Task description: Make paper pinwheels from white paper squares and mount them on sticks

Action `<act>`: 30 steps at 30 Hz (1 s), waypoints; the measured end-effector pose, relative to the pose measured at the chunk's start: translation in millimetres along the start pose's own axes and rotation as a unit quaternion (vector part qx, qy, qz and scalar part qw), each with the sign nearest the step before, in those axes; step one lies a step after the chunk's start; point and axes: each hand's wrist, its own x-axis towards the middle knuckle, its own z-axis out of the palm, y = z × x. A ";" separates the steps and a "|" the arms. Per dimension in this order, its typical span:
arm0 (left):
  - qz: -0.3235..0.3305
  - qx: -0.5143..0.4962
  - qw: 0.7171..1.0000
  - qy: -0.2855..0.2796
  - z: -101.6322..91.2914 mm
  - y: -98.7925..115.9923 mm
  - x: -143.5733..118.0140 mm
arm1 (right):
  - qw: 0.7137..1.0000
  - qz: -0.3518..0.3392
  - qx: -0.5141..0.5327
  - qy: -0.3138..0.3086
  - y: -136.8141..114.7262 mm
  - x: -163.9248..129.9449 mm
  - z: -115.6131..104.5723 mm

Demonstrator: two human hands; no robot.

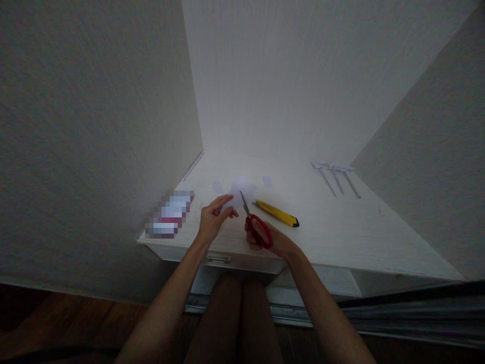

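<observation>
My right hand [261, 237] is closed around the red handles of a pair of scissors [259, 231]. Their metal blades point up and away, toward a thin white piece of paper [238, 198]. At the paper's left edge is my left hand [215, 215], its fingers and thumb curved about it; the exact grip is hard to make out in the dim light. Just right of the blades lies a yellow utility knife [276, 213] with a black end. Small paper scraps [267, 181] rest on the white tabletop beyond my hands.
Several thin paper-topped sticks [335, 174] lie at the back right of the white table [341, 227]. A blurred-out flat object [170, 215] sits at the left edge. Walls enclose the table on three sides. A drawer handle [218, 259] shows at the front, above my legs.
</observation>
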 end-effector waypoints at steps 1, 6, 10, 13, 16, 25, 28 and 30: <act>0.000 -0.002 1.000 -0.002 -0.3 -1.2 0.2 | 1.000 -0.001 0.001 -0.002 0.0 0.0 0.1; 0.001 -0.006 1.000 -0.002 -1.2 -5.4 0.8 | 1.000 0.001 0.005 0.001 0.1 -0.1 1.4; 0.002 -0.013 1.000 -0.003 -2.1 -7.3 0.9 | 1.000 -0.003 -0.005 0.006 0.4 0.0 3.9; 0.004 -0.015 1.000 -0.001 -3.0 -8.4 0.6 | 1.000 -0.006 -0.025 0.015 0.4 -0.2 5.6; 0.005 -0.020 1.000 -0.003 -3.2 -8.5 0.6 | 0.999 -0.008 -0.041 0.016 0.2 -0.5 6.1; -0.013 -0.020 1.000 0.000 -2.5 -7.0 0.8 | 0.998 -0.013 -0.052 0.027 0.1 -1.3 5.3; -0.021 -0.017 1.000 0.002 -2.8 -6.2 0.7 | 0.997 -0.014 -0.065 0.036 -0.5 -1.9 6.7; -0.021 -0.019 1.000 0.001 -2.7 -5.5 0.8 | 0.997 -0.014 -0.070 0.041 -0.4 -2.1 7.6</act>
